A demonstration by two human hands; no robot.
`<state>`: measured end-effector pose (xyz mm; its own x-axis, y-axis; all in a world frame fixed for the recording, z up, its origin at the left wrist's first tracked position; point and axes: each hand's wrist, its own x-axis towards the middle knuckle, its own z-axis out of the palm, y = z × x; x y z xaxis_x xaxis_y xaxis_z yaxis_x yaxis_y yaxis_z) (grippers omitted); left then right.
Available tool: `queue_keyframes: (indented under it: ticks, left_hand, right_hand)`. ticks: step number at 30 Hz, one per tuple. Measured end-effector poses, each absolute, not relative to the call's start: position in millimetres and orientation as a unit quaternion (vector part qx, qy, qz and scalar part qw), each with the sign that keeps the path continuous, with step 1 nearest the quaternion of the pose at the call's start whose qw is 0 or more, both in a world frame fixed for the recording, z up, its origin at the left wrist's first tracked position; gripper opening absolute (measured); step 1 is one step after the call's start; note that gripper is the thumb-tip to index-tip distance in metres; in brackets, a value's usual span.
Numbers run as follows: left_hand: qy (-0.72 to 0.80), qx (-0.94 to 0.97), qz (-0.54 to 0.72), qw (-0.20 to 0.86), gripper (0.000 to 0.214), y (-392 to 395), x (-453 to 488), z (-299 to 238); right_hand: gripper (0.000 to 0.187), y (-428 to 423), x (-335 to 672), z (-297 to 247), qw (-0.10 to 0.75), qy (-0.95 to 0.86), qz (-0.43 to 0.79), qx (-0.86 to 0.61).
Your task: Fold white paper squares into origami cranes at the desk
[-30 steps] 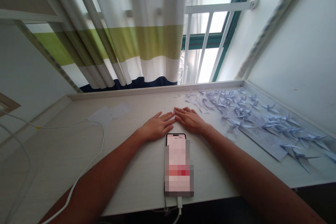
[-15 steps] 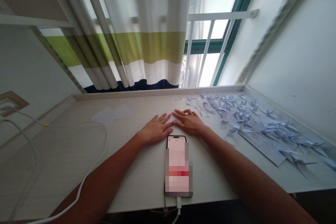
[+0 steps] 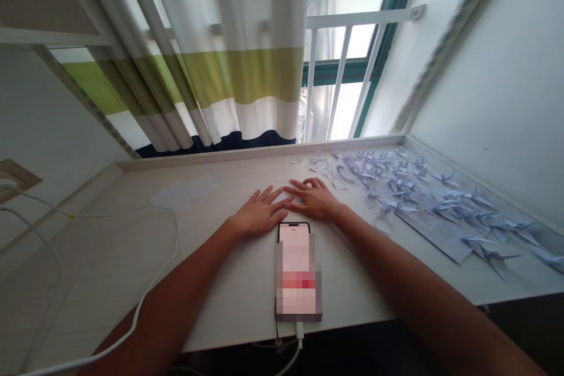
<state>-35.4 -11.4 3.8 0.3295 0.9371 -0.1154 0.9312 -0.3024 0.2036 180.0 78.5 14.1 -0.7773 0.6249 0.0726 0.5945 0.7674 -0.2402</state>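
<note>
Indoors, at a pale wood desk (image 3: 110,258) under a striped curtain (image 3: 220,70) and a barred window (image 3: 339,70), a person sits w/ both forearms stretched fwd. A flock of small folded paper cranes (image 3: 396,188) covers the desk's right side, some lying on a printed sheet (image 3: 436,226) near the right wall. Two blank paper slips (image 3: 185,191) lie well apart on the left. A phone (image 3: 297,270), screen lit, lies btwn the forearms on the near side of the hands, its plugged end at the desk's front edge. A white cable (image 3: 178,238) loops across the left half. The left hand (image 3: 258,214) and right hand (image 3: 315,200) rest palms down, fingers lightly spread, tips meeting at centre; neither pinches anything. A small pale paper piece (image 3: 281,195) appears to lie flat under the meeting fingertips, tho it is hard to tell from the desk top. Risks, as judged: a wrist drawn back could nudge the phone off the front edge, since it sits right at it. A right forearm swung outward could scatter the nearest cranes. Uneven pressure could let the thin piece slip or crease crooked. Room: bare desk lies ahead of the hands up to the back ledge and wide to the left, cable and slips aside. The right is crowded, and the front edge is close.
</note>
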Motion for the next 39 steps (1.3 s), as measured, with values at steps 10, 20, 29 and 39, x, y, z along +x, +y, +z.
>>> queue_keyframes:
  ticks: [10,20,29,39]
  left_hand:
    - [0.561,0.825,0.024,0.062,0.062,-15,-33,10]
    - [0.493,0.862,0.049,0.11,0.056,-13,-33,13]
    - [0.503,0.85,0.063,0.142,0.057,-13,-32,15]
    - [0.502,0.855,0.075,0.106,0.055,-12,-33,14]
  right_hand:
    - [0.038,95,210,7,0.185,-0.925,0.212,-0.254]
    - [0.019,94,207,12,0.202,-0.923,0.218,-0.244]
    - [0.02,94,197,11,0.194,-0.938,0.181,-0.222]
    - [0.02,94,203,12,0.214,-0.933,0.202,-0.209]
